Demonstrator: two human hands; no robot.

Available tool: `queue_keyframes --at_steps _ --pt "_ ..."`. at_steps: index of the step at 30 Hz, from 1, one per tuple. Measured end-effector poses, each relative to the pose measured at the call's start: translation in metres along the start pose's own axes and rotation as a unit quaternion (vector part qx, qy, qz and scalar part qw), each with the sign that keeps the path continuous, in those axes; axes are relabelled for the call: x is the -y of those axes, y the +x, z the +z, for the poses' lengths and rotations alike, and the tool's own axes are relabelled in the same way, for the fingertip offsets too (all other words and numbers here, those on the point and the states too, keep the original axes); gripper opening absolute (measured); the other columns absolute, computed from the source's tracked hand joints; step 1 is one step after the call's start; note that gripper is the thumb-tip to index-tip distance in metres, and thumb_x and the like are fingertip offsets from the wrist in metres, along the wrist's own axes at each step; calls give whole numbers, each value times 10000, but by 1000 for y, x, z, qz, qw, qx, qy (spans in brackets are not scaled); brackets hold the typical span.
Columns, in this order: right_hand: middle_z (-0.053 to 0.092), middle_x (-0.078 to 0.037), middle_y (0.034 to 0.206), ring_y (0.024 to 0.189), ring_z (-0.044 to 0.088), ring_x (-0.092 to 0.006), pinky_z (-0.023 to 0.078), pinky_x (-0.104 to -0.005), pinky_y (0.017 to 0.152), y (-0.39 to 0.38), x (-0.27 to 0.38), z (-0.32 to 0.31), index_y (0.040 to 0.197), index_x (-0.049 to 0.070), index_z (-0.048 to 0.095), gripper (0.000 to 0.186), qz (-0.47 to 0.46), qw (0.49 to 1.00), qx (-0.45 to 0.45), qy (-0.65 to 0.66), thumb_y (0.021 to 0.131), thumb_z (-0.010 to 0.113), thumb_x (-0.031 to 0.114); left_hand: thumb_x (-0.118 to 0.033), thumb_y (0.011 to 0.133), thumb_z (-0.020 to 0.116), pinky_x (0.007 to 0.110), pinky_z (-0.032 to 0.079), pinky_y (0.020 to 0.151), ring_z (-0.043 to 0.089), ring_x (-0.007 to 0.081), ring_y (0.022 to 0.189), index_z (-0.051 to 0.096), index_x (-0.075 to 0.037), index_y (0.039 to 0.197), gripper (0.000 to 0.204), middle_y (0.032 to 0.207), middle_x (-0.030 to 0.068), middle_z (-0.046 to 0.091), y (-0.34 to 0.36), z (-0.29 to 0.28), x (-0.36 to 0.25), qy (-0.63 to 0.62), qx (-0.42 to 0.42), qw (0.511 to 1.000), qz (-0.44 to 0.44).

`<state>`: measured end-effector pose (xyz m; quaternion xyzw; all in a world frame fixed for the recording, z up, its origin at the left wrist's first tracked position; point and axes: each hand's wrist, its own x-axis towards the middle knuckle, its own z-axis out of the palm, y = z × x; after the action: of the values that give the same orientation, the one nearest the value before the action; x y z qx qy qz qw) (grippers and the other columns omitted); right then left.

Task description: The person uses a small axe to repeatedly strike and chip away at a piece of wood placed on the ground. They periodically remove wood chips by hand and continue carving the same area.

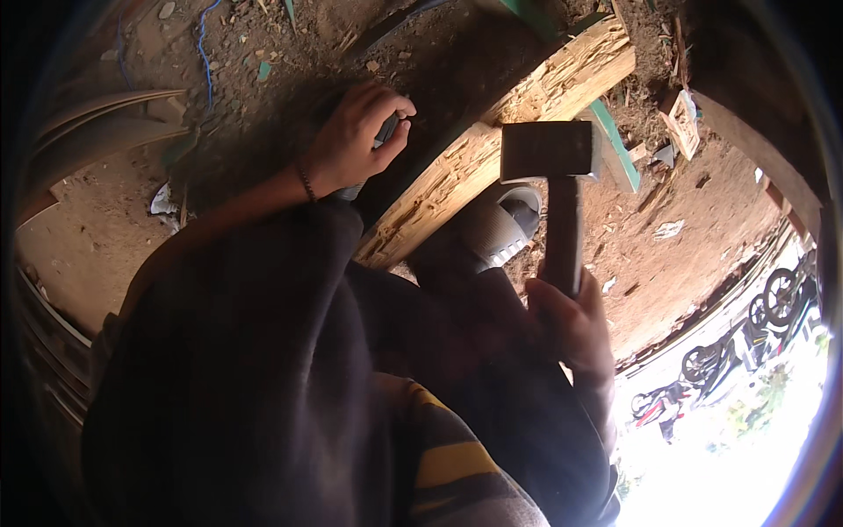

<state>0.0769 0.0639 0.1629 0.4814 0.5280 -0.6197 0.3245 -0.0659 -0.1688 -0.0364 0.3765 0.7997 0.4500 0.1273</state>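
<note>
In my right hand (575, 325) is the handle of a mallet (550, 151) with a dark, blocky head. The mallet stands head up, and its head overlaps the right side of a rough wooden beam (439, 195) in the picture; whether they touch I cannot tell. My left hand (358, 132), with a dark bracelet at the wrist, is closed around a dark grey object (386, 130). Only a small end of that object shows between the fingers, so its kind is unclear. This hand is left of the beam, over shadowed ground.
My shoe (507, 227) rests beside the beam, below the mallet head. Green-painted strips (615, 145) and wood scraps (681, 125) lie on the dirt to the right. A blue cord (205, 57) runs at the upper left. Motorbikes (702, 360) stand at the far right.
</note>
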Motion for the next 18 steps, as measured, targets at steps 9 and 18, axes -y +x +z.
queue_keyframes --at_steps 9,18 --pt "470 12 540 423 453 -75 306 -236 352 -51 31 -21 892 62 519 106 -121 959 -242 82 876 602 125 -16 842 644 380 468 847 598 284 920 601 -59 994 163 948 89 624 3 2 3 -11 8 1000 -9" --pt "534 -17 564 469 509 -101 381 -245 454 -2 -5 -1 765 48 564 168 40 994 -52 -89 855 655 158 -38 842 643 381 466 846 594 267 885 580 -74 975 152 914 76 614 4 0 3 1 -5 1000 6"
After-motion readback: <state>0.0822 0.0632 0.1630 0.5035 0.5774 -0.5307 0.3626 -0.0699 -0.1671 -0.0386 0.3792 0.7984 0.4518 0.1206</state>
